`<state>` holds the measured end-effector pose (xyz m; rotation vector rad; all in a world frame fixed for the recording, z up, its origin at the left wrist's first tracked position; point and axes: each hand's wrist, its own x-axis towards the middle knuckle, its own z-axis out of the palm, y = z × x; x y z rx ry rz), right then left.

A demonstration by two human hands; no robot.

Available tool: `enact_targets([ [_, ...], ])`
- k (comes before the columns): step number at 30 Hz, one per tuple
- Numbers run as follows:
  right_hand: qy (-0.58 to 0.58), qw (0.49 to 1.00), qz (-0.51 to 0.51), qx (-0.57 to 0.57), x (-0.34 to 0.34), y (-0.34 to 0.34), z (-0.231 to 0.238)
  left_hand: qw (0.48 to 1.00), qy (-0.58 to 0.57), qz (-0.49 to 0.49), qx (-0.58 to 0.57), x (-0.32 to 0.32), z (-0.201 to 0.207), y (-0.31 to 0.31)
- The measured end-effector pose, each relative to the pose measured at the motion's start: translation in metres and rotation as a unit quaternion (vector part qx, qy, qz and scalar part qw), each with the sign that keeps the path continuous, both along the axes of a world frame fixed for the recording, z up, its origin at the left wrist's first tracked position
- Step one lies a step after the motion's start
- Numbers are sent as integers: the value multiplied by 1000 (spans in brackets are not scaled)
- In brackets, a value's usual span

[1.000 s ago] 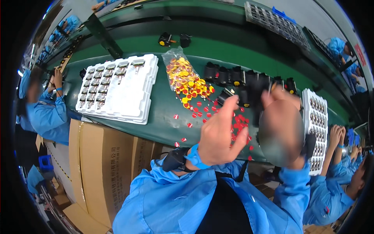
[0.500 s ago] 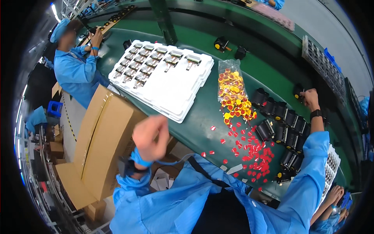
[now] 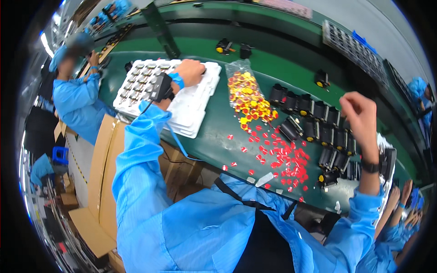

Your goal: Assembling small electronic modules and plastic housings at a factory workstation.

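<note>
My left hand [image 3: 190, 72] reaches over the right part of the white moulded tray [image 3: 182, 116], back upward, fingers curled down. Its fingertips and whatever they may grip are hidden. Small metal-and-board parts [image 3: 144, 77] sit in rows in the tray's left half. My right hand [image 3: 362, 116] is raised above the right side of the table, fingers loosely bent, thumb apart, and nothing visible in them. Below it stand rows of black housings [image 3: 314, 129], some with yellow round pieces. A single black housing with a yellow piece [image 3: 322, 79] stands farther back, apart from the hand.
A clear bag [image 3: 243, 84] spills yellow and red discs onto the green table [image 3: 209, 145]. Red discs [image 3: 287, 159] lie scattered nearer me. A cardboard box [image 3: 107, 159] stands at left, near a seated person in blue [image 3: 75, 98]. A blue cord [image 3: 180, 143] trails from my left wrist.
My left hand has swung forward from over the table's near edge to the tray. My right hand has let go of the lone black housing and drawn back. The view has shifted.
</note>
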<state>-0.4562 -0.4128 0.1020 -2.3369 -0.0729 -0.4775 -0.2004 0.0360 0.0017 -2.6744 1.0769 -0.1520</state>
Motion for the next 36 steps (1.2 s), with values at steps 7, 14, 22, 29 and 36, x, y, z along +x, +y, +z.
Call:
enact_targets([
  [7, -17, 997, 69, -42, -140, 37, -6, 989, 54, 23, -138, -29, 11, 19],
  [14, -52, 989, 35, 131, -193, 58, -44, 969, -49, -34, -241, -101, 27, -28],
  [22, -46, 974, 85, 203, -180, 85, -68, 952, 193, 52, -232, -177, -38, -105],
  [29, -30, 966, 125, 223, -166, 94, -83, 923, 310, 75, -217, -160, -28, -102],
  [36, -113, 980, 22, 163, -132, 126, -86, 532, 547, 40, -645, -264, 24, -139],
])
